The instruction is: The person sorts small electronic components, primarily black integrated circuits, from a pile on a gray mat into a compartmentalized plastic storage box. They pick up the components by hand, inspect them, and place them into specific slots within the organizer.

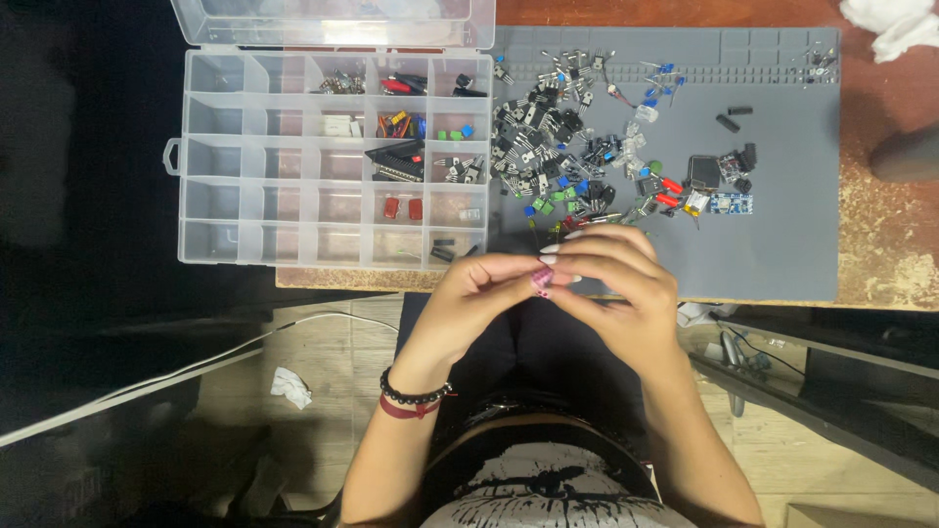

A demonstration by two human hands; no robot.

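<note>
desk (880, 244): worn wood | grey work mat (782, 225) | clear compartment organizer box (254, 156) | crumpled white tissue (895, 22) at far corner

Whatever the fingertips (548, 277) pinch — hidden, organiser lid (333, 22) cropped at top, heaped components (577, 147) too small to tell

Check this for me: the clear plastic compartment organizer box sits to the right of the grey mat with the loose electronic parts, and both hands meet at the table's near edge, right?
Not quite. The head view shows the clear plastic compartment organizer box to the left of the grey mat, not the right. The rest holds: the left hand and right hand meet at the near edge of the table.
</note>
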